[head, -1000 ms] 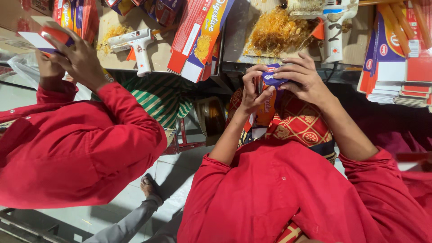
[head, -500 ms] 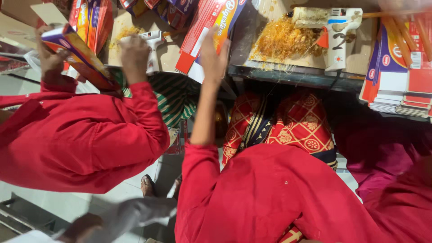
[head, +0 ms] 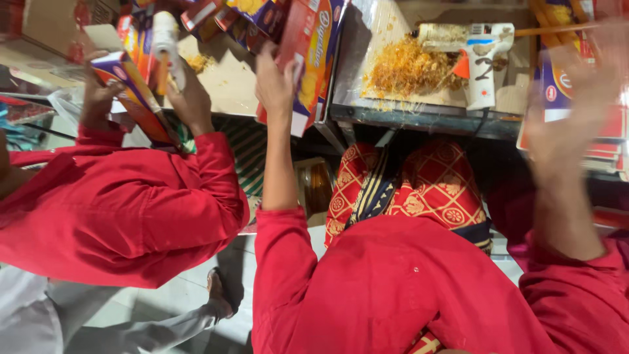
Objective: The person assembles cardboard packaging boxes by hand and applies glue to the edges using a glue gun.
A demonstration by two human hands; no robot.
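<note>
Two hands up from my view: left hand (head: 275,82) has its fingers clamped on a red flat carton (head: 313,62) at the tabletop (head: 419,118) edge; right hand (head: 570,124) is blurred, fingers spread, holding nothing, near the glue gun (head: 481,62).

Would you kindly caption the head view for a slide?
Left hand touches a red carton; right hand blurs beside a glue gun.

Right hand (head: 576,111) motion-blurred; co-worker's box (head: 131,92) partly hidden behind fingers.
</note>
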